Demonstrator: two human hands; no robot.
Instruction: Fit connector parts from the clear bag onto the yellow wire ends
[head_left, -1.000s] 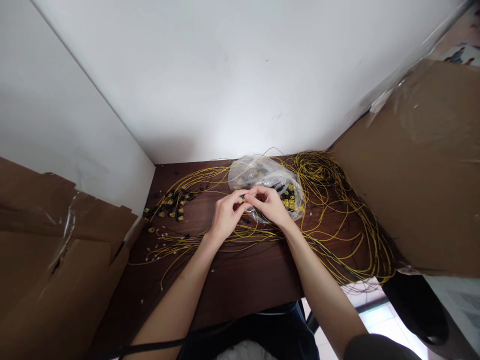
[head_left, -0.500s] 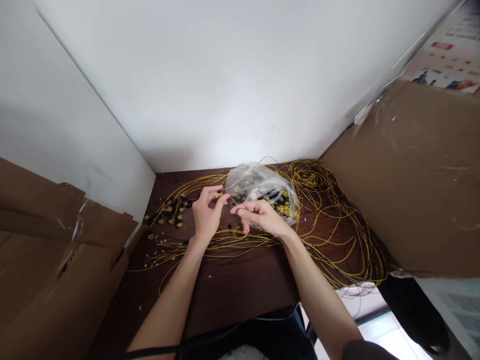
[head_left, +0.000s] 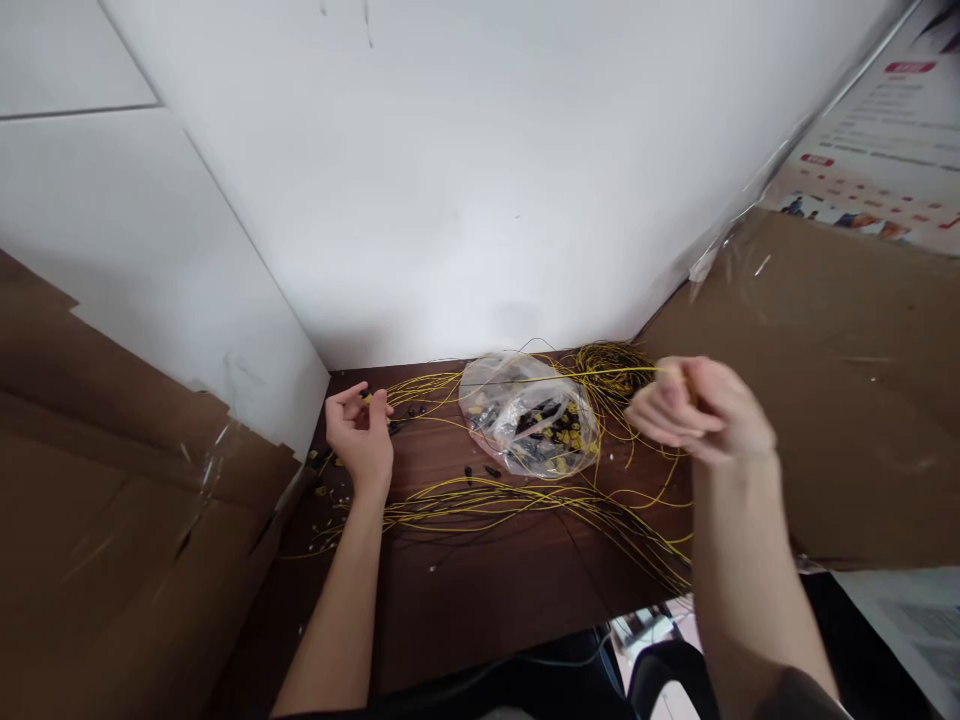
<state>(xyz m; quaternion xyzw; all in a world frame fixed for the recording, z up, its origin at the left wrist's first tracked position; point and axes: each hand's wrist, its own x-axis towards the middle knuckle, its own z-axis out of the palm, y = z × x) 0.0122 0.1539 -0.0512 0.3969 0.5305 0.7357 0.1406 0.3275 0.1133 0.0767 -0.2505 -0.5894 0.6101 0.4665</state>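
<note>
My left hand (head_left: pixel 358 438) is raised over the left end of the table, thumb and fingers pinched around a small yellow connector (head_left: pixel 367 398). A yellow and black wire (head_left: pixel 555 377) stretches almost level from near that hand to my right hand (head_left: pixel 705 410). The right hand, smeared by motion, is closed on the wire at the right. Between the hands lies a clear plastic bag (head_left: pixel 487 375), open, with many yellow and black connectors (head_left: pixel 570 437) inside. More wires with connectors at their ends lie behind my left hand, partly hidden by it.
A bundle of yellow and black wires (head_left: pixel 495 497) runs across the dark brown table (head_left: pixel 480 590). A coil of wire (head_left: pixel 611 360) sits at the back right. Cardboard (head_left: pixel 847 400) walls the right, more cardboard (head_left: pixel 112 500) the left, and a white panel (head_left: pixel 480 200) the back.
My hands were close together in front of the bag. The right hand has swung far right, drawing the wire out long; the left has moved left with the connector. The view has shifted slightly.
</note>
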